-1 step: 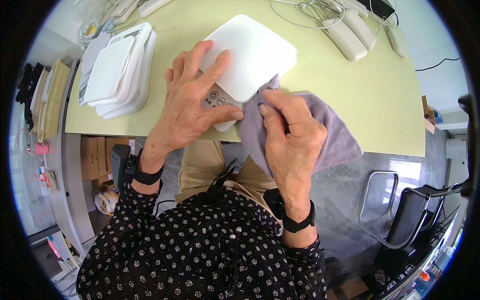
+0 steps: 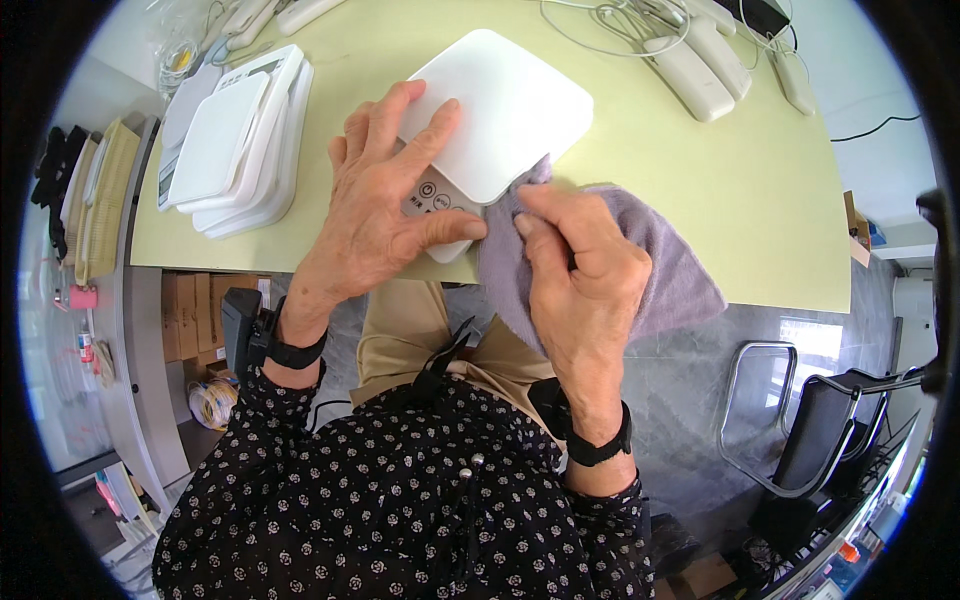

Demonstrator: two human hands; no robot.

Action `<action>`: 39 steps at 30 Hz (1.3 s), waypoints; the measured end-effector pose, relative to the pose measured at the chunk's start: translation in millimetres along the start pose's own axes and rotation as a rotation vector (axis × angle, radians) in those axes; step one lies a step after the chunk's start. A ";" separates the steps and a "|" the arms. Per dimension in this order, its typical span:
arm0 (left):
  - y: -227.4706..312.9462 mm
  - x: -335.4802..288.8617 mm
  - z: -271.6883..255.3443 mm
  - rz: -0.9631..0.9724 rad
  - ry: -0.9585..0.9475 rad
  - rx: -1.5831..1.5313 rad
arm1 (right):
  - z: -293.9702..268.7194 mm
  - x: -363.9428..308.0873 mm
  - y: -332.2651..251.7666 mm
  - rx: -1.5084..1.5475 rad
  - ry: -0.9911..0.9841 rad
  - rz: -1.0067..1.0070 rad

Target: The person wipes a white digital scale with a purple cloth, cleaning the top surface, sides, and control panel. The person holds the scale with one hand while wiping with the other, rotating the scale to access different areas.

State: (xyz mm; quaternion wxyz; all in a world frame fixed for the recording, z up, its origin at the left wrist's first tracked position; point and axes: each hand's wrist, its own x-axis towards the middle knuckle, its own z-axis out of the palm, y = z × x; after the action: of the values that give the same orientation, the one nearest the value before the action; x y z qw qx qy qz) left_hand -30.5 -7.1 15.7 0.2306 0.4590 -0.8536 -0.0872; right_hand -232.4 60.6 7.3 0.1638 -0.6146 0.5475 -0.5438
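A white kitchen scale (image 2: 500,110) lies turned at an angle on the table, its flat square platform toward the far side. Part of its button panel shows near my left hand (image 2: 385,195). That hand spans the scale's near left corner: fingertips rest on the platform's left edge, and the thumb presses at the panel's near end. My right hand (image 2: 590,270) is closed on a greyish-purple cloth (image 2: 660,260). A pinched tip of the cloth touches the scale's near right edge, and the rest spreads under and right of the hand, hanging over the table edge.
Several white kitchen scales (image 2: 225,150) are stacked at the table's left. Pale elongated devices with cables (image 2: 690,80) lie at the far right of the yellow-green table (image 2: 770,230). A metal-framed chair (image 2: 815,430) stands on the floor at right, and a shelf unit (image 2: 145,340) at left.
My right hand and the cloth's pinched tip have shifted very slightly left and down along the scale's edge. My left hand and the scale stay in place.
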 end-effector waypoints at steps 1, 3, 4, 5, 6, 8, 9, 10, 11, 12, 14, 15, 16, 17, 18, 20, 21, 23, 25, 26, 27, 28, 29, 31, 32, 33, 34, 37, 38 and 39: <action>-0.3 -0.3 -0.7 0.005 -0.003 0.008 | -0.9 -0.5 -0.7 0.005 -0.017 -0.014; -0.8 -0.2 -0.4 0.002 -0.009 -0.007 | -1.8 -1.1 -1.2 0.037 -0.036 -0.030; -0.7 -0.2 0.0 0.001 -0.013 -0.013 | -2.2 -1.3 -1.5 0.040 -0.045 -0.043; -0.6 0.1 1.0 0.021 0.005 -0.007 | -3.4 -1.3 -1.1 0.061 -0.071 -0.041; 0.3 0.3 0.8 0.042 0.021 0.004 | -7.2 -1.2 -1.5 0.075 -0.101 -0.039; 1.0 1.0 1.3 0.072 0.031 0.009 | -15.8 -0.3 -0.4 0.117 -0.175 -0.035; 1.1 1.3 0.9 0.081 0.026 0.006 | -21.0 0.4 0.3 0.146 -0.218 -0.034; 1.0 1.8 0.3 0.090 0.018 0.006 | -26.1 0.9 1.2 0.178 -0.262 -0.033; 0.8 2.5 -0.5 0.081 0.010 -0.007 | -32.1 1.7 2.5 0.219 -0.321 -0.032; 0.2 3.6 -1.4 0.073 0.002 -0.017 | -37.9 2.9 4.3 0.260 -0.380 -0.034; -0.1 5.6 -1.7 0.041 0.007 -0.028 | -39.9 5.0 8.6 0.410 -0.437 -0.049; 1.2 5.9 -0.5 0.018 0.018 -0.027 | -39.0 5.0 10.2 0.417 -0.436 -0.013; 2.1 5.7 -0.3 -0.004 0.028 -0.026 | -37.9 3.7 11.1 0.420 -0.427 0.021; 2.9 6.0 -0.5 -0.018 0.026 -0.039 | -36.3 2.6 12.8 0.425 -0.416 0.052; 3.4 6.8 -1.3 -0.029 0.024 -0.049 | -31.6 1.7 14.6 0.436 -0.374 0.007; 5.0 7.1 -2.7 -0.065 0.021 -0.080 | -21.0 0.4 17.1 0.444 -0.281 -0.087; 5.5 6.8 -3.4 -0.087 0.018 -0.105 | -17.2 -0.7 17.9 0.461 -0.262 -0.100; 5.4 7.0 -3.8 -0.114 0.009 -0.134 | -11.7 -4.0 18.9 0.452 -0.223 -0.125; 3.9 6.5 -5.4 -0.129 0.010 -0.131 | -3.6 -5.3 18.7 0.443 -0.164 -0.169; 1.9 7.3 -7.0 -0.138 0.007 -0.121 | 1.9 -4.5 18.1 0.437 -0.133 -0.197; 0.5 7.8 -7.1 -0.133 0.007 -0.139 | 6.0 -3.3 18.2 0.424 -0.114 -0.221; -1.2 7.4 -6.9 -0.136 0.016 -0.160 | 8.9 -3.1 19.6 0.433 -0.124 -0.235; -2.4 6.9 -6.6 -0.150 0.024 -0.182 | 11.4 -3.8 19.5 0.440 -0.104 -0.238; -4.6 6.5 -6.7 -0.173 0.034 -0.203 | 17.4 -4.8 17.3 0.454 -0.081 -0.213; -5.5 6.5 -6.6 -0.190 0.039 -0.216 | 20.9 -4.2 16.6 0.447 -0.057 -0.232; -6.2 6.9 -6.5 -0.195 0.044 -0.209 | 23.2 -4.3 16.1 0.440 -0.061 -0.239; -6.9 7.6 -6.4 -0.198 0.049 -0.203 | 25.2 -4.4 15.8 0.432 -0.064 -0.246; -8.3 9.4 -5.9 -0.196 0.060 -0.156 | 29.7 -4.8 13.4 0.419 -0.059 -0.237; -8.9 9.5 -6.3 -0.194 0.065 -0.136 | 30.6 -4.2 12.8 0.416 -0.058 -0.231; -9.8 9.3 -6.3 -0.196 0.060 -0.103 | 31.1 -3.5 12.6 0.476 -0.024 -0.208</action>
State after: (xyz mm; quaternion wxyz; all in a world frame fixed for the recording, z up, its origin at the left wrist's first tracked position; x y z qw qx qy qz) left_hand -24.6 -19.8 20.6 0.2699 0.5300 -0.7918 -0.1394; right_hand -211.6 46.9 -15.5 0.2534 -0.6182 0.3358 -0.6640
